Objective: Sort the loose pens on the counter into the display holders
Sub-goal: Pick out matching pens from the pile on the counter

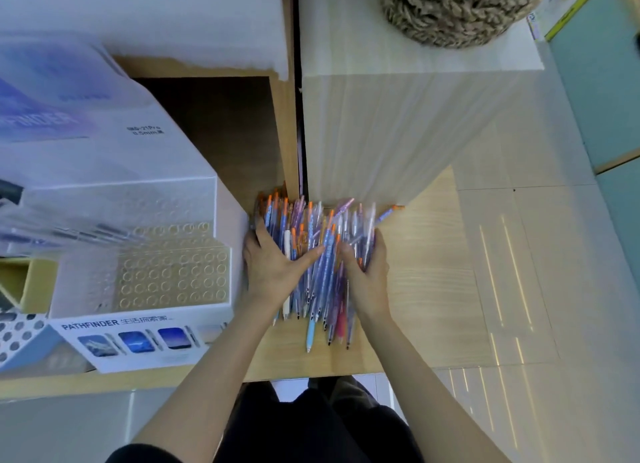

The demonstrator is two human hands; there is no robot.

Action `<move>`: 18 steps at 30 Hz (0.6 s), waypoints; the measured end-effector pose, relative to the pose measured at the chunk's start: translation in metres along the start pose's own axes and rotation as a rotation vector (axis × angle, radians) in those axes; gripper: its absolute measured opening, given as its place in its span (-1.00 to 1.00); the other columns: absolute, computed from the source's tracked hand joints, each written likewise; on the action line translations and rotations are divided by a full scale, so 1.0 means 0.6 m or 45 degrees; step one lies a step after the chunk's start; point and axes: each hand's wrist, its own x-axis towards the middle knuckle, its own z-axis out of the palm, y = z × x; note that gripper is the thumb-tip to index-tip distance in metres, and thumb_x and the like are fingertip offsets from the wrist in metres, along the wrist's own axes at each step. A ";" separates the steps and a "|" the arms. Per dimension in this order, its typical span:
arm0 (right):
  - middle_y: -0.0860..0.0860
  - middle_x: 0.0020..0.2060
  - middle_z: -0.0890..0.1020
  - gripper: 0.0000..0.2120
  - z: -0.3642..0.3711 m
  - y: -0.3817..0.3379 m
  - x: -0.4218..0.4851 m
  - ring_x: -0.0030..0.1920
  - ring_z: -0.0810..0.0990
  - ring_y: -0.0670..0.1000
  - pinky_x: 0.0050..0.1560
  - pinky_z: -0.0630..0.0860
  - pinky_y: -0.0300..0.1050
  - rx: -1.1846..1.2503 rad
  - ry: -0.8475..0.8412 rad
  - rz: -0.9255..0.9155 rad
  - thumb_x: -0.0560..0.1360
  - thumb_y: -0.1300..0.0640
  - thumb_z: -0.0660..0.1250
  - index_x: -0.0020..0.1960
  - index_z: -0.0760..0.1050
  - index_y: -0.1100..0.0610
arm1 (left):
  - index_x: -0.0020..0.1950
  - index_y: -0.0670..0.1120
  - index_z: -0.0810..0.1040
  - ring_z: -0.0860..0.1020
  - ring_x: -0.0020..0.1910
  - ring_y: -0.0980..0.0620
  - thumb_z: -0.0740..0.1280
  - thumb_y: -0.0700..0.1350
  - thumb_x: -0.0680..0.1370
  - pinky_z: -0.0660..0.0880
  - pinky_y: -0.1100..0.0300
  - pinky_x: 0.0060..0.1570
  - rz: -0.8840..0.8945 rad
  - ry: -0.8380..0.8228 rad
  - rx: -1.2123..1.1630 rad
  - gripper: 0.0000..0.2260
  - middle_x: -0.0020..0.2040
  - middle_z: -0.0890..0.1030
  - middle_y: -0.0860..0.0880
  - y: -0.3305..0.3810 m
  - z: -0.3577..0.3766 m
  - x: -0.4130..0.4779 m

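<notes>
**— Where are the pens from your hands?**

— The heap of loose plastic pens [311, 241], blue, pink and orange-capped, lies on the pale wooden counter [426, 289] directly between my two hands. The long axes run away from me, and most tips point toward my body.

**— And how do the hands stand?**

— My left hand [273, 265] lies flat on the left side of the heap, with straight fingers and the thumb spread across the pens. My right hand [367, 268] curls its fingers round the right side, with some pens inside the grip.

**— Which hand is nearer to the holders?**

— The left. The clear tiered display holder [173, 275], with rows of round holes, stands just beside it on its outer side. The front holes look empty. The back tier holds a few pens, but they are blurred. A pale blue perforated holder [17, 331] stands further out, with its visible holes empty. I think the pens must be carried leftward and turned upright.
</notes>
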 end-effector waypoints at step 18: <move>0.01 0.32 0.47 -0.65 -0.157 0.022 0.054 0.31 0.40 -0.08 0.33 0.28 -0.22 -0.107 -0.272 0.048 0.60 0.24 0.20 0.37 0.42 0.19 | 0.13 -0.07 0.57 0.39 0.15 -0.08 0.29 0.10 0.55 0.23 0.06 0.07 0.712 0.153 0.721 -0.70 0.13 0.50 -0.06 0.099 0.070 -0.045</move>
